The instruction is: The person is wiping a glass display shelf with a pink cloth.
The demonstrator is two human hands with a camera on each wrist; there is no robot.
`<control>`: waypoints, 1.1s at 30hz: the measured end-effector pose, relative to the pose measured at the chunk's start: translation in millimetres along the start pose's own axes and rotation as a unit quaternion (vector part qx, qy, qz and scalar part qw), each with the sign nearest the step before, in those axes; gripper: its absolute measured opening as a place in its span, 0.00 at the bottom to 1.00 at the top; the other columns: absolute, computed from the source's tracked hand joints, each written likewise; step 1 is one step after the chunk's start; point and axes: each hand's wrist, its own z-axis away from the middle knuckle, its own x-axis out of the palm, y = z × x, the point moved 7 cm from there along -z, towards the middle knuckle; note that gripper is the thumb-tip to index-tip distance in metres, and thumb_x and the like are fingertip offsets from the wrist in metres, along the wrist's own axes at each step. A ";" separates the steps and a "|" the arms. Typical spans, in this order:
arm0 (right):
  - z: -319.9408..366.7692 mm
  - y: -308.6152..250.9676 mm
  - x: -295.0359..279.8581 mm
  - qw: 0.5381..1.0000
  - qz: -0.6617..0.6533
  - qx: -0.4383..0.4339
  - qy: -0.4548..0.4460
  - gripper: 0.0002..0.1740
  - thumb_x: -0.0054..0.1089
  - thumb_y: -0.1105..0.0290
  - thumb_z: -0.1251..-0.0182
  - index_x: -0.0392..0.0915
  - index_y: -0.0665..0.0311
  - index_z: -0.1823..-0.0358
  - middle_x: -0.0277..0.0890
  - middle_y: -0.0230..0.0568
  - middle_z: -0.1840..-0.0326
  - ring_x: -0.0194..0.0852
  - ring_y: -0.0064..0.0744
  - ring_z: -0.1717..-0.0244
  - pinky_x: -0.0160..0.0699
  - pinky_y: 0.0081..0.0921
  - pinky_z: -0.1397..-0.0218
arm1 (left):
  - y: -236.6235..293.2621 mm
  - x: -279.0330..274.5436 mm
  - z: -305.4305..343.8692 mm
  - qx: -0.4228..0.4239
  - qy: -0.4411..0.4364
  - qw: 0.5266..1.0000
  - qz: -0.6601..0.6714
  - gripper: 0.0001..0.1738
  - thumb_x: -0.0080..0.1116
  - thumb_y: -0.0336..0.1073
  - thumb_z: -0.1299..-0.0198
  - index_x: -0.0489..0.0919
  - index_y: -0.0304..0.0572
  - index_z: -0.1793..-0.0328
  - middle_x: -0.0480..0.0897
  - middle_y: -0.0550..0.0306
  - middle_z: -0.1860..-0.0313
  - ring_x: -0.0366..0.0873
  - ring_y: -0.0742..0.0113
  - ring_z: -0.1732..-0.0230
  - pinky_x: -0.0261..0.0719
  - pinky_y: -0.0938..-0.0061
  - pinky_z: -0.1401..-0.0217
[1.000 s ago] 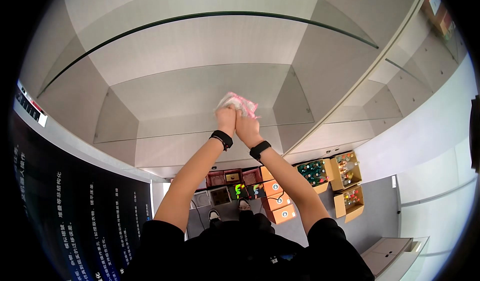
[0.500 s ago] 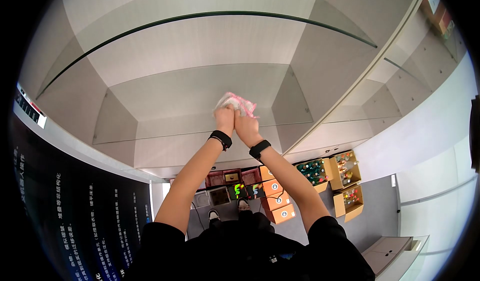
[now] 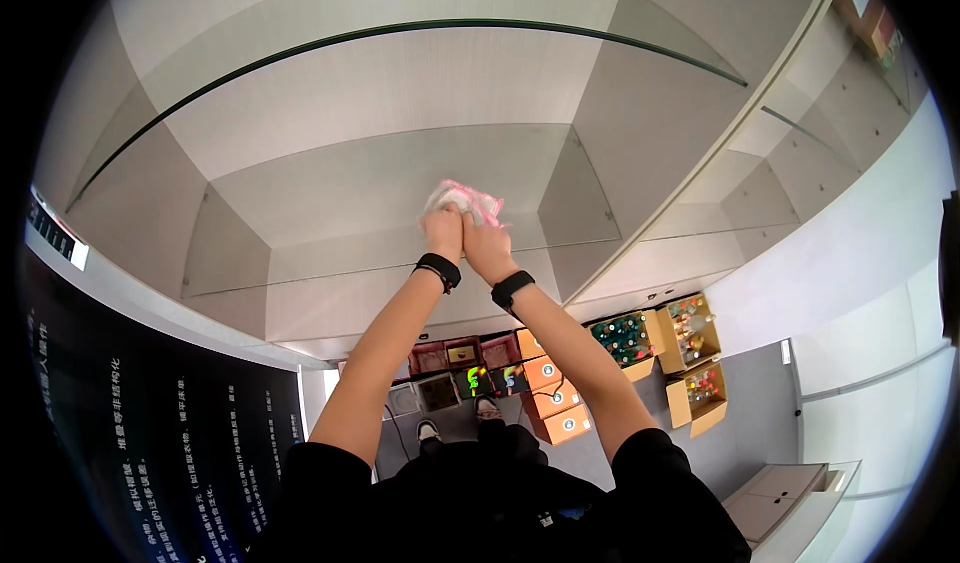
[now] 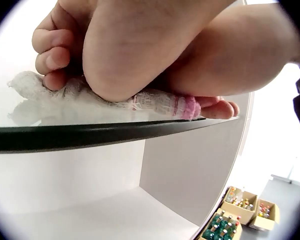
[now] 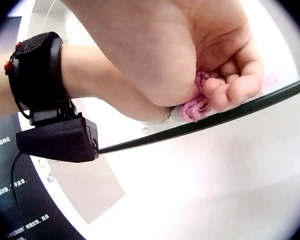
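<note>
A crumpled white cloth with pink edging [image 3: 468, 199] lies on the glass shelf [image 3: 350, 178] of a pale cabinet, in the head view's middle. Close beside each other, both hands bear down on it. My left hand [image 3: 443, 233] has its fingers curled into the cloth; in the left wrist view the fingertips [image 4: 55, 59] dig into the white part. My right hand [image 3: 488, 249] grips the pink-edged side, and its fingers [image 5: 235, 92] fold round the pink rim in the right wrist view. The cloth sits close to the shelf's dark front edge [image 4: 80, 137].
Another glass shelf [image 3: 430, 26] crosses above the hands. A cabinet side panel [image 3: 650, 113] stands to the right. On the floor are orange boxes [image 3: 560, 425], a carton of green bottles [image 3: 622, 343] and other open cartons [image 3: 690, 333]. A dark panel with white writing [image 3: 150, 433] is at left.
The head view has shifted slightly, carrying the shelves and cabinet a little left. Both hands keep hold of the cloth at nearly the same place on the shelf.
</note>
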 end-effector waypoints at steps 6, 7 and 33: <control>6.6 -2.1 0.4 1.000 0.027 0.011 0.001 0.13 0.40 0.70 0.55 0.60 0.66 0.65 0.69 0.36 0.86 0.69 0.30 0.85 0.65 0.22 0.88 | -0.1 4.6 4.2 0.036 -0.011 0.999 0.011 0.08 0.45 0.36 0.62 0.65 0.42 0.75 0.72 0.63 0.87 0.70 0.72 0.85 0.62 0.78 0.87; 10.6 -4.3 -0.6 0.999 0.038 0.009 -0.005 0.15 0.40 0.70 0.55 0.59 0.67 0.63 0.69 0.36 0.86 0.68 0.29 0.86 0.65 0.21 0.88 | 0.6 2.5 7.6 0.049 -0.014 0.999 0.009 0.07 0.45 0.35 0.62 0.65 0.43 0.76 0.72 0.63 0.88 0.70 0.72 0.86 0.62 0.78 0.86; 4.9 -6.3 -1.3 0.999 0.044 0.012 -0.015 0.19 0.41 0.68 0.55 0.57 0.70 0.60 0.69 0.35 0.87 0.69 0.28 0.87 0.65 0.20 0.89 | 0.9 1.8 2.6 0.028 -0.004 0.999 -0.036 0.11 0.44 0.41 0.60 0.65 0.41 0.76 0.72 0.61 0.87 0.70 0.71 0.84 0.64 0.81 0.83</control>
